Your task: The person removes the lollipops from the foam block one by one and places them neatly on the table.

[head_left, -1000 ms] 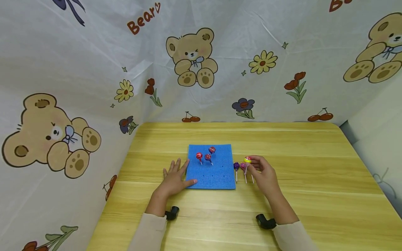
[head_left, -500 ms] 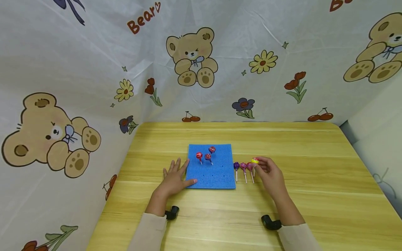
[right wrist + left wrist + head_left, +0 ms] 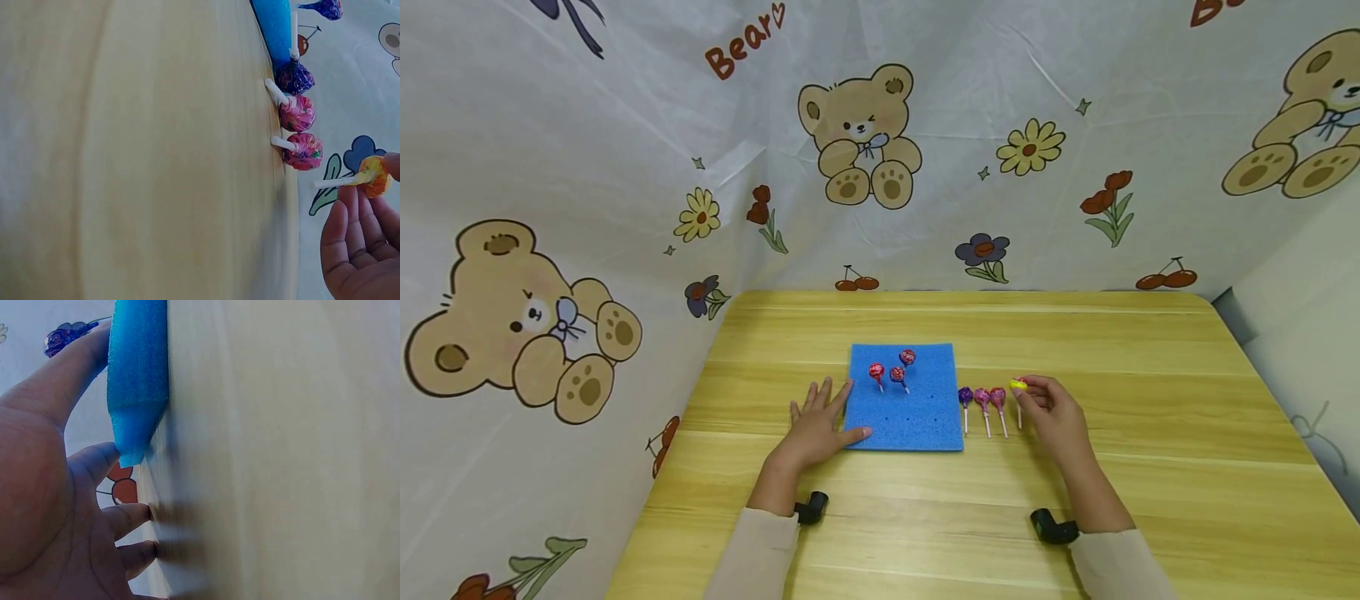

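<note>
My right hand (image 3: 1058,417) pinches a yellow lollipop (image 3: 375,177) by its wrapped head, the white stick pointing toward me. To its left lie a purple lollipop (image 3: 966,397) and two pink lollipops (image 3: 997,397), side by side with their sticks toward me. A blue foam block (image 3: 917,433) lies left of that row. Standing in its back half are a red lollipop (image 3: 876,372) and two dark red-and-purple lollipops (image 3: 907,357). My left hand (image 3: 814,427) is spread at the block's left side, thumb on the front left corner and index finger against the edge.
Small holes dot the right and front parts of the foam. The wooden table (image 3: 925,525) meets a bear-print cloth (image 3: 925,242) along the back and left. Each wrist carries a black camera mount (image 3: 1052,527).
My right hand has moved right with the yellow lollipop, from over the pink lollipops to just beyond them. The left hand and the foam block stay in place.
</note>
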A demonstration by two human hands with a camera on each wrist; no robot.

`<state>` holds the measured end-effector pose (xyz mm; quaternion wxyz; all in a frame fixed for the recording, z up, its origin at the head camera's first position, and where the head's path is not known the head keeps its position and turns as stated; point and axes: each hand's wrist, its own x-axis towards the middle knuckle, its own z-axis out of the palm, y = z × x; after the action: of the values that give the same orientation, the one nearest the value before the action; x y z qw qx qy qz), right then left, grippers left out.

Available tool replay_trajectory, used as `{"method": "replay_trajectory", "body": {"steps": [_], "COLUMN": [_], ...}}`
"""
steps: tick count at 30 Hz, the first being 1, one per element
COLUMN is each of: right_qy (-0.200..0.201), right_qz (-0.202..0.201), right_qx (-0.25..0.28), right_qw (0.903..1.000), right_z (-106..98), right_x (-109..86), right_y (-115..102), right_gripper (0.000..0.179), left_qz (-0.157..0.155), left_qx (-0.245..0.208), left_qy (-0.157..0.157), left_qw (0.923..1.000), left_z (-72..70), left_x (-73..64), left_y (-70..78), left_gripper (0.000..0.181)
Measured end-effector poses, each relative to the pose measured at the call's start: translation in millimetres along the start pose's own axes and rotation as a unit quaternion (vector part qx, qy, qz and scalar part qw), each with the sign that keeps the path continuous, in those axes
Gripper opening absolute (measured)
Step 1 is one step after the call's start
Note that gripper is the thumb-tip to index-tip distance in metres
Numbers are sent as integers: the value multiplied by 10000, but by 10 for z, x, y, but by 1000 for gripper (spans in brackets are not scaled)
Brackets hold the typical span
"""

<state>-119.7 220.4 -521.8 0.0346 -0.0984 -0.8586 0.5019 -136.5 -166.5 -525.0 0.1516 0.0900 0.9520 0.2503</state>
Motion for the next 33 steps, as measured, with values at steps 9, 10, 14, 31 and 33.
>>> {"method": "replay_trajectory", "body": {"steps": [9,10,14,31,33], "right_qy": [-134,-160,-310,-836,-873], "right_qz": [279,308,388,348,346], "right_qx": [-388,-419,-497,-952,-976], "right_qw": [9988,9985,9975,9913,9908], "right_z": [-12,-12,-13,-11,-15], "right_x": [95,105,149,247,241], "right_y": [50,52,64,86,89], "right_gripper": [43,42,42,37,36], "left_qz": [-5,-10,-24,-23,-23], "left_qx": [46,50,49,17,21], "left_qy": [-4,-11,-20,-36,-29], "left_qw": [10000,10000,10000,10000,10000], "left_z": [-4,-4,-7,-12,-11], "left_x": [-1,-1,-4,-7,-4], "left_y": [-5,-5,-2,7,6], "left_gripper": [94,94,95,95,94]}}
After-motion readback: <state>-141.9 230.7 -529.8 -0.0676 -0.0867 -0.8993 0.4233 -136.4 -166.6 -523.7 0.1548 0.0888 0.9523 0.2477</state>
